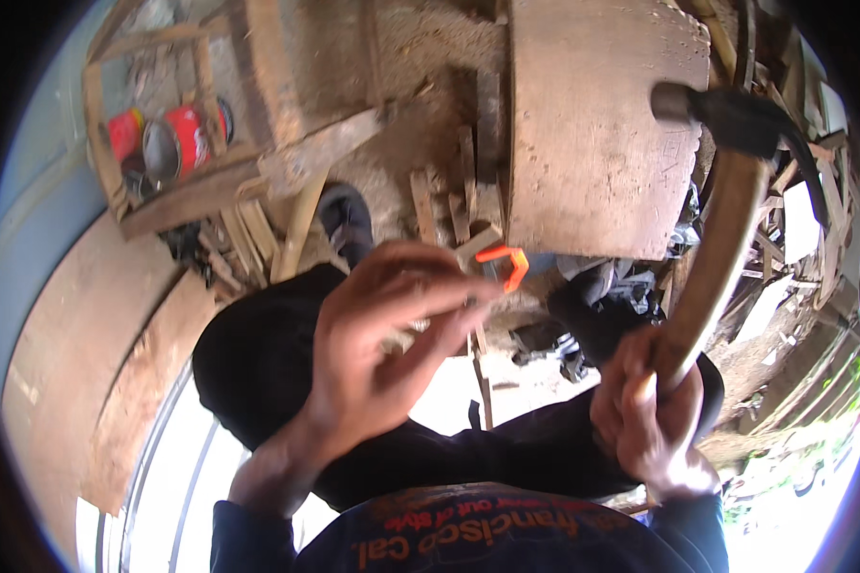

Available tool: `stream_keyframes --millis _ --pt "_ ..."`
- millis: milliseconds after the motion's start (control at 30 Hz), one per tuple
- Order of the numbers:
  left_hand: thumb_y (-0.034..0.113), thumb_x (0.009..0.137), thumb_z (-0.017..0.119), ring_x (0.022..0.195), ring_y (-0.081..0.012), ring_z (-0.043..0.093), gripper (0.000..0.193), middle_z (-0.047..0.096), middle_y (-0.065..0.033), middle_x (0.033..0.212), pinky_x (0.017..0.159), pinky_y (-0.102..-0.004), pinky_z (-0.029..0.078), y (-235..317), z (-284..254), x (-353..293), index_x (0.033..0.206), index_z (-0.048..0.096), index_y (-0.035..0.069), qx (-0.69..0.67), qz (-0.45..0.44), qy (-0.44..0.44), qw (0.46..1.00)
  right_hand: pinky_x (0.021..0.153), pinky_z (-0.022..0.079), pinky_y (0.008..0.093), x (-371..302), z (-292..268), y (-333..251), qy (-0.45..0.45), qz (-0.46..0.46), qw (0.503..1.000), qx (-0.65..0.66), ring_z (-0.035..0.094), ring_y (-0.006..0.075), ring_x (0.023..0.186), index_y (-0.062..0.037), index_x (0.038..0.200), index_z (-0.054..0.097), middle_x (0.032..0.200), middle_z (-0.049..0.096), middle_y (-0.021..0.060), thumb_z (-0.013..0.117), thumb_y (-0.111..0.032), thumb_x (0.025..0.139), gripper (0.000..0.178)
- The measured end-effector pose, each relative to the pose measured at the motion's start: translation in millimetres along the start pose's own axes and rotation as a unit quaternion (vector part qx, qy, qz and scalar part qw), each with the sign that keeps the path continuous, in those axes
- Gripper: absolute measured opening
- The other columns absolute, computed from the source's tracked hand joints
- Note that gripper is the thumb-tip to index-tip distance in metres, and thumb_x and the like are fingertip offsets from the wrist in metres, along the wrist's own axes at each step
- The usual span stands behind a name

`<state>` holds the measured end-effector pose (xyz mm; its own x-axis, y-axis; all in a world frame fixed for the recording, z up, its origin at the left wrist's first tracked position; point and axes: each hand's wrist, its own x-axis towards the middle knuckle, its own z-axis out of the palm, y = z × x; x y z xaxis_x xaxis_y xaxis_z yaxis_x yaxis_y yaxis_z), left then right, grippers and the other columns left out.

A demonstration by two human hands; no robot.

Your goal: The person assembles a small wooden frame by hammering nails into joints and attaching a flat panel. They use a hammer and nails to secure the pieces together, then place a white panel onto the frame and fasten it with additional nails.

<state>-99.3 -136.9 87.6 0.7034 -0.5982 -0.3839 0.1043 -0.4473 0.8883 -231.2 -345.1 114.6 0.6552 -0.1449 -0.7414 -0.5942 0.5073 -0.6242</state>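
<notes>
In front of my lap, my left hand is closed in a pinch, thumb against fingers. Between the fingertips is a small bright orange bent clip, angular and open on one side; its exact kind I cannot make out. My right hand wraps round the wooden handle of a claw hammer. The hammer is raised, its dark metal head away from me, with the round face to the left and the curved claw to the right. Behind the hammer's face lies a large wooden board.
A wooden frame at the far left has red cans inside it. Plywood sheets lean at the left. Scrap wood piles up on the right. Offcuts and black plastic lie on the ground by my feet.
</notes>
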Motion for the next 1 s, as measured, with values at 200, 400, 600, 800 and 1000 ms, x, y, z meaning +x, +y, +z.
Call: stream_keyframes --millis 200,400,600,800,1000 --pt "0.009 0.088 0.070 0.078 -0.0099 0.062 0.015 0.068 -0.0071 0.092 0.068 -0.0237 0.049 25.8 57.8 -17.0 0.101 0.072 0.001 -0.130 -0.101 0.082 0.983 0.056 0.039 0.0214 12.5 18.4 -15.3 -0.018 -0.033 0.981 -0.190 0.046 0.0046 0.065 0.0003 0.098 0.057 0.072 0.051 -0.0014 0.067 -0.024 0.093 0.027" --pt "0.022 0.092 0.067 0.082 -0.0089 0.065 0.022 0.071 -0.0054 0.088 0.074 -0.0236 0.050 128.7 122.8 -60.8 0.098 0.073 0.002 -0.418 -0.217 0.298 0.830 0.057 0.043 0.0273 -47.2 -12.7 -39.2 -0.043 -0.186 0.932 -0.309 0.051 0.0079 0.065 0.0015 0.101 0.061 0.069 0.056 0.0042 0.068 -0.021 0.092 0.025" --pt "0.020 0.093 0.066 0.081 -0.0078 0.064 0.023 0.071 -0.0044 0.086 0.073 -0.0241 0.050 250.1 171.9 -132.1 0.101 0.071 -0.001 -0.383 -0.168 0.265 0.868 0.048 0.037 0.0210 -168.0 -64.9 -105.4 -0.150 -0.040 0.971 -0.183 0.046 0.0018 0.056 0.0009 0.099 0.060 0.066 0.053 -0.0016 0.063 -0.018 0.094 0.020" --pt "0.015 0.097 0.056 0.101 -0.0227 0.063 0.033 0.064 -0.0168 0.113 0.089 -0.0376 0.051 326.9 125.6 -262.8 0.123 0.055 -0.006 -0.364 -0.095 0.424 0.824 0.034 0.030 0.0206 -203.7 -79.8 -142.8 -0.173 -0.013 0.963 -0.207 0.042 0.0025 0.039 -0.0020 0.093 0.056 0.056 0.047 -0.0034 0.061 -0.018 0.095 0.017" --pt "0.024 0.094 0.063 0.090 -0.0135 0.063 0.029 0.067 -0.0074 0.100 0.077 -0.0271 0.051 264.0 153.0 -491.6 0.112 0.065 0.001 -0.132 -0.357 0.647 0.661 0.036 0.035 0.0218 -210.5 -79.9 -94.5 -0.204 0.083 0.958 -0.185 0.043 0.0051 0.040 -0.0039 0.090 0.056 0.058 0.047 -0.0017 0.062 -0.016 0.095 0.015"
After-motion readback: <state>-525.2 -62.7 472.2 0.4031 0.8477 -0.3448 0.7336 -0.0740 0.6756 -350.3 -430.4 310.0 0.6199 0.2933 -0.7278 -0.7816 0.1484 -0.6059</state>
